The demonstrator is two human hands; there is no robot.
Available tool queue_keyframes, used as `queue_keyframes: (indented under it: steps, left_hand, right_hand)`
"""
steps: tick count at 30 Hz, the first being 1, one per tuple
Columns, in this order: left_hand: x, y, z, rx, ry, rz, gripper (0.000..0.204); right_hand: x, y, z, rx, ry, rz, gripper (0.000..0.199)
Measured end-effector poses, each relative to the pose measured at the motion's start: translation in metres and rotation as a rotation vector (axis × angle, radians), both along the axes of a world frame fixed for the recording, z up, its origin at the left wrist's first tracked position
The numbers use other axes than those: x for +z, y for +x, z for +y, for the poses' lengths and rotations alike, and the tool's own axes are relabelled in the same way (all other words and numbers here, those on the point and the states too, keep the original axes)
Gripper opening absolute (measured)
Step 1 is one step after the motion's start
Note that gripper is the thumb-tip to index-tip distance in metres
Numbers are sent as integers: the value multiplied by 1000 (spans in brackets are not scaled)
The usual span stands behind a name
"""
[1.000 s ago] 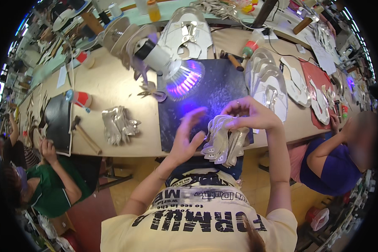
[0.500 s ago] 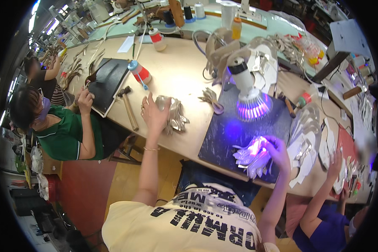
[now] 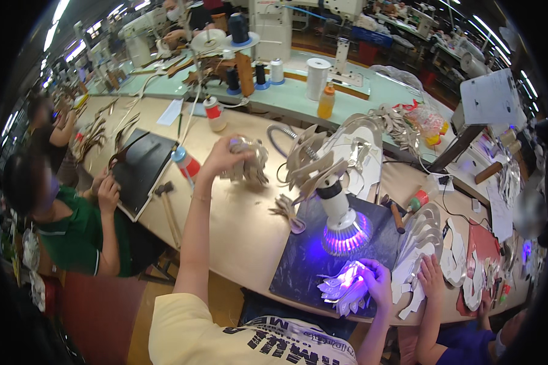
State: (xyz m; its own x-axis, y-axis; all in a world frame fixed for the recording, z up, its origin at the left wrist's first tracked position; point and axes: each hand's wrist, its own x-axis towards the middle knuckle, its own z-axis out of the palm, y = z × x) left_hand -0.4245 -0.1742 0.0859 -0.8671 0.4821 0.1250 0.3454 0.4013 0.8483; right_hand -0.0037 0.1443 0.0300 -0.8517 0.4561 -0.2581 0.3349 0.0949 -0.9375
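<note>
Left hand [image 3: 221,158] now grips silvery bundle [image 3: 249,162] | right hand [image 3: 378,285] still holds purple-lit bundle [image 3: 346,289]

I have the black rectangular mat [image 3: 298,261] on the beige flat tabletop [image 3: 240,240], the fan of thin violet-lit pieces [image 3: 339,292] over its near part, below the white ribbed lamp [image 3: 338,213]; the wooden-handled hammer [image 3: 170,216] lies well left, the long pale-green counter [image 3: 377,91] behind.
</note>
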Motion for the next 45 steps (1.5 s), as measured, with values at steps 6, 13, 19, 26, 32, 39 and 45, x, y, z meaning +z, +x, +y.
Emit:
queue_keyframes:
  steps: [6, 13, 19, 26, 32, 39, 45]
  left_hand:
    - [35, -134, 94, -300, 6, -32, 40]
    - [-10, -244, 183, 144, -157, 225, 88]
    - [-44, -253, 182, 313, -252, 242, 91]
    - [29, -142, 113, 48, 682, 0, 30]
    - [32, 149, 44, 722, 760, 677, 27]
    - [-26, 325, 96, -235, 217, 108, 79]
    - [-34, 311, 137, -607, 367, -595, 51]
  right_hand:
    - [4, 0, -1, -7, 138, -63, 34]
    - [14, -7, 1, 3, 63, -87, 33]
    - [26, -9, 0, 17, 171, -141, 30]
    - [21, -13, 7, 107, 117, -61, 35]
    - [33, -16, 8, 216, -40, 102, 38]
    - [77, -20, 6, 338, -78, 166, 42]
    - [88, -24, -1, 217, 134, 227, 40]
